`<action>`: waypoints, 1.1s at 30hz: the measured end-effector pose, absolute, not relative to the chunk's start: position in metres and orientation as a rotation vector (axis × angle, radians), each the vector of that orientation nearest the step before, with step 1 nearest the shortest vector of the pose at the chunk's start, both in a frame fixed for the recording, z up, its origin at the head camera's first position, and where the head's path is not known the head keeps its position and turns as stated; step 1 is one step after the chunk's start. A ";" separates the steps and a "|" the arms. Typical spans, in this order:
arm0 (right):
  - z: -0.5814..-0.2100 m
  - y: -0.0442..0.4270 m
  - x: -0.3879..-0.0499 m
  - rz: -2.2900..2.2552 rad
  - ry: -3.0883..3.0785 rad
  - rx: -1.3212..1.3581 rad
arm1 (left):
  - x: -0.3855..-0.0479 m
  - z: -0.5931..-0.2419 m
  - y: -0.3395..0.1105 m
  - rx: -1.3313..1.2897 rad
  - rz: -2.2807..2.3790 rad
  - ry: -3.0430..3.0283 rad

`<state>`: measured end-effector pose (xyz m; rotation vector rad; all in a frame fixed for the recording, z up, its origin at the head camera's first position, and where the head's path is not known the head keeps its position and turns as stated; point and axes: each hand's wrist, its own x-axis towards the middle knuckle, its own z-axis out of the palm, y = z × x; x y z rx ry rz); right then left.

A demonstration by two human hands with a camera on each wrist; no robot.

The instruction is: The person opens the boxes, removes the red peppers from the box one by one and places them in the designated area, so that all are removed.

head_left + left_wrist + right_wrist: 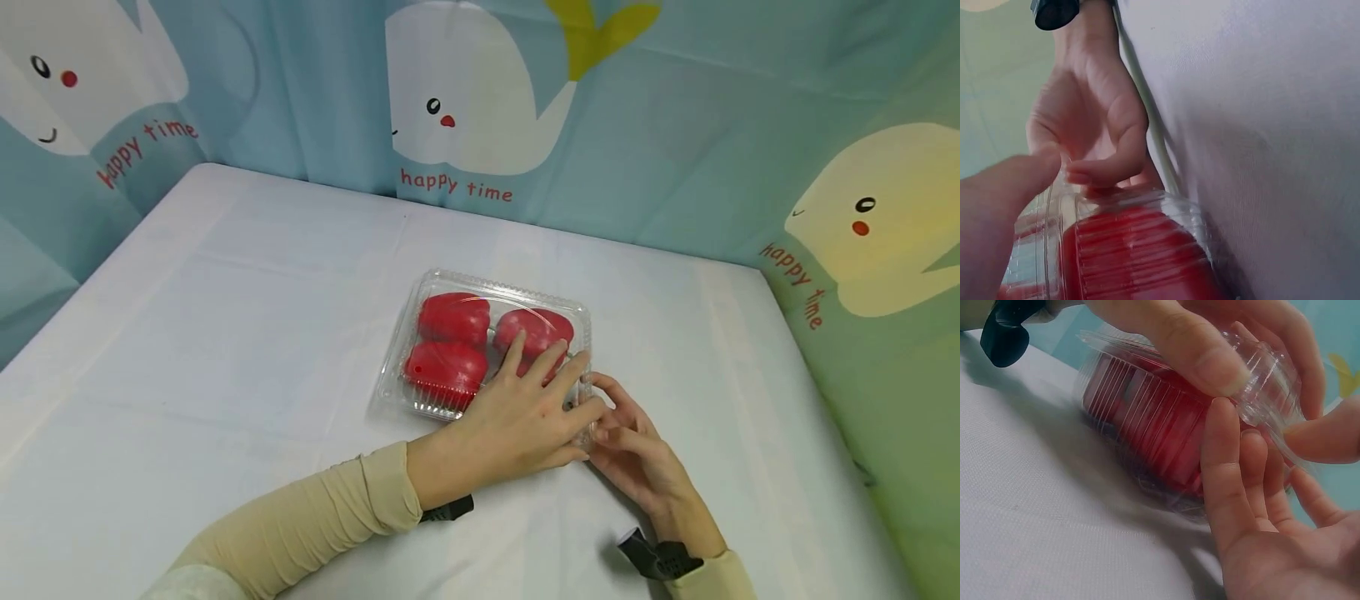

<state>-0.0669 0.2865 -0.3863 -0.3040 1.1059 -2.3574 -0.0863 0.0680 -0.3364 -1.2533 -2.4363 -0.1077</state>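
A clear plastic clamshell box (528,293) sits on the table with several glossy red, lobed pieces (452,319) inside that look like bell peppers. Across its lid lies my left hand (517,425), fingers spread and pressing on the top. In the right wrist view, its thumb (1219,370) rests at the box's front edge near the corner. At the right side, my right hand (641,458) pinches the plastic rim, its thumb (1325,434) on the edge and its fingers (1222,456) against the side wall. Part of the box's right side is hidden by the hands.
A white cloth (225,358) covers the table. Blue-green curtains (675,142) printed with whales hang along its back and sides. Each wrist wears a black device, one seen below the left cuff (450,509) and one on the right wrist (660,557).
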 end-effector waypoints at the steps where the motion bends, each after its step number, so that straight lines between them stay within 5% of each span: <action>1: -0.387 0.287 -0.067 -2.363 1.085 -0.316 | -0.086 -0.338 0.068 -1.241 -0.105 -2.427; 22: -0.389 0.287 -0.068 -2.371 0.995 -0.482 | -0.081 -0.344 0.074 -1.294 -0.063 -2.286; 33: -0.387 0.287 -0.065 -2.376 1.105 -0.334 | -0.080 -0.348 0.076 -1.295 0.033 -2.179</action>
